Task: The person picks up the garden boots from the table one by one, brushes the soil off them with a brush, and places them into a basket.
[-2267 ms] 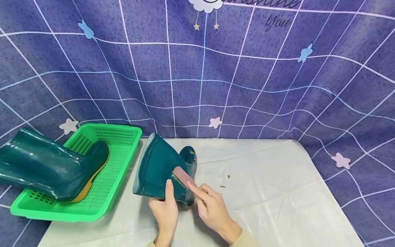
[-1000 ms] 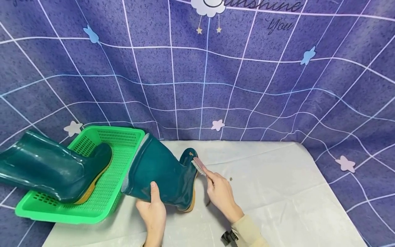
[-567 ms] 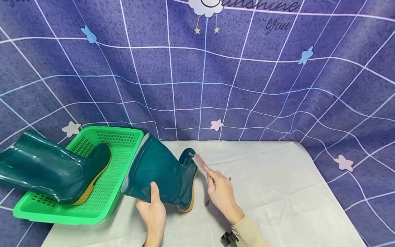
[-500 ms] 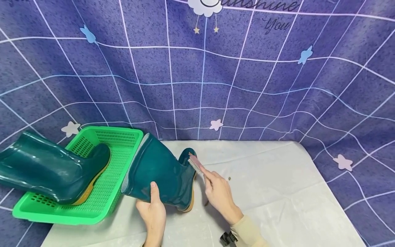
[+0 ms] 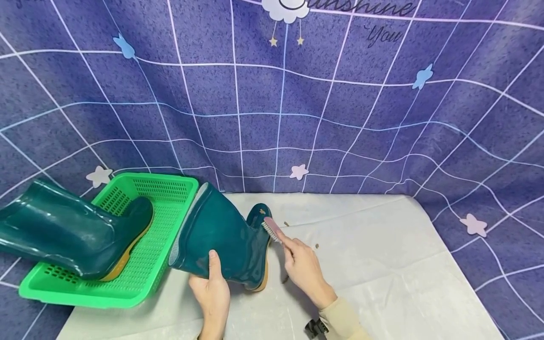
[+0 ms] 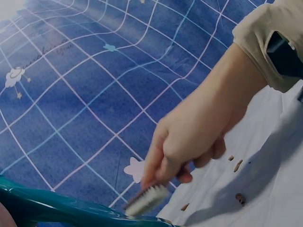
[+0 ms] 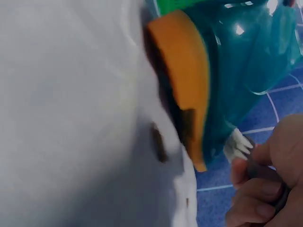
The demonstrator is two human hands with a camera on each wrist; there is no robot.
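A dark green rubber boot (image 5: 221, 231) with an orange-yellow sole lies tilted over the table, its toe pointing away. My left hand (image 5: 211, 290) grips the shaft from the near side, thumb on top and the other fingers hidden beneath. In my right hand (image 5: 306, 264) is a pink scrubbing brush (image 5: 272, 227) with white bristles, the index finger stretched along its back. The bristles touch the boot's foot, just behind a small brown patch of dirt (image 5: 262, 211) on the toe. In the right wrist view the orange sole (image 7: 184, 71) shows close up beside the brush's bristles (image 7: 236, 144).
To the left stands a green plastic basket (image 5: 170, 226), with a second green rubber boot (image 5: 63, 229) lying across it. Several brown crumbs (image 5: 317, 246) are scattered on the white-covered table (image 5: 382, 264). A blue patterned curtain (image 5: 272, 94) hangs behind.
The brush has moved from the shaft onto the foot, then stroked back and forth near the toe. The boot has shifted slightly left and turned. A brown crumb newly shows beside the toe.
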